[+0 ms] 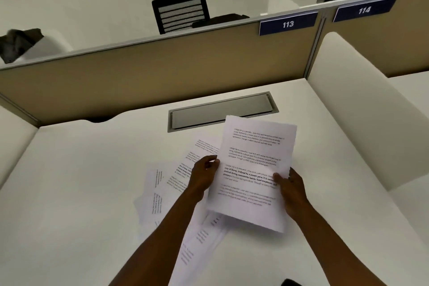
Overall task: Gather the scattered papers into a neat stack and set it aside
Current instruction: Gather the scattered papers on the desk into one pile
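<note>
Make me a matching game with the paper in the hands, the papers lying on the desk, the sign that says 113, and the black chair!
Things:
1. held sheet
2. loose papers
3. 113 sign
4. black chair

Places:
A. behind the divider
B. spread flat on the white desk
C. on the divider's top edge
D. lifted between the left hand and the right hand

Pairs: 1-D, 2-B, 3-C, 4-A

A grey cable hatch (pixel 222 111) sits flush in the white bench (pixel 76 181), just before a tan partition (pixel 162 76). Blue signs (pixel 287 23) numbered 113 and 114 hang on the partition's top edge, and a black chair (pixel 180 10) stands beyond it.
</note>
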`<state>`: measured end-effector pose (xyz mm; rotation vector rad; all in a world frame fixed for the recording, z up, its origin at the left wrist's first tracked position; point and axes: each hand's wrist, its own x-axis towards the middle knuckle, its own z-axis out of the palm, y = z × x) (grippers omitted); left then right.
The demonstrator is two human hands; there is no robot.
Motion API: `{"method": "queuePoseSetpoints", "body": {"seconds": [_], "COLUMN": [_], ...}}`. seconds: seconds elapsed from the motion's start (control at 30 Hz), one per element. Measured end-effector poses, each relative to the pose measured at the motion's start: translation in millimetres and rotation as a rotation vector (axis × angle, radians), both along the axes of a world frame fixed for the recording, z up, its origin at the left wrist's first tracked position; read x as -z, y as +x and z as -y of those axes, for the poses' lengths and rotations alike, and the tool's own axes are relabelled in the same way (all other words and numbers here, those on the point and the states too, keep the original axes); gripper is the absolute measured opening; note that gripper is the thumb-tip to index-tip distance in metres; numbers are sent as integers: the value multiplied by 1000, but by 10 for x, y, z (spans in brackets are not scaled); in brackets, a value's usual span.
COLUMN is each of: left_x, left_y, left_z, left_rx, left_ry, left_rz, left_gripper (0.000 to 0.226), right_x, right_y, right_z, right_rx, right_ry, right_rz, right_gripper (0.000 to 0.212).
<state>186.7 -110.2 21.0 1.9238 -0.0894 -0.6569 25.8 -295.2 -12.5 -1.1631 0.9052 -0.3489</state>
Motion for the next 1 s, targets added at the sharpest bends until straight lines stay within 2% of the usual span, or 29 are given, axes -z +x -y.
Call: {"method": "queuePoseSetpoints", "body": {"seconds": [0.07,0.17,0.33,0.47,0.57,0.77,1.0], "left_x": [28,59,186,370,488,526,539], "left_y": [167,423,768,823,793,837,878], "left_z": [-139,-317,-541,-636,-662,-568,-474], "left_rx": [-19,-52,-26,81,142,130,111], "left_ry": [48,162,527,718,768,815,776], "left_rz": [21,105,381,356,378,378,320], "left_gripper": [30,42,49,53,59,74,77], "right_x": [86,176,188,188,191,228,264], "right_y": [77,238,571,791,933,1046,1048], "right_z": [-162,-415,-802,-1055,-1190,-1304,-1297], "right_rx": [48,82,116,122,108,64,10], "right_ry": [120,202,158,82,42,-12,-88], "right_rz": [-5,-48,-149,-242,-317,-430,-442], "right_gripper": [45,43,40,44,47,49,50]}}
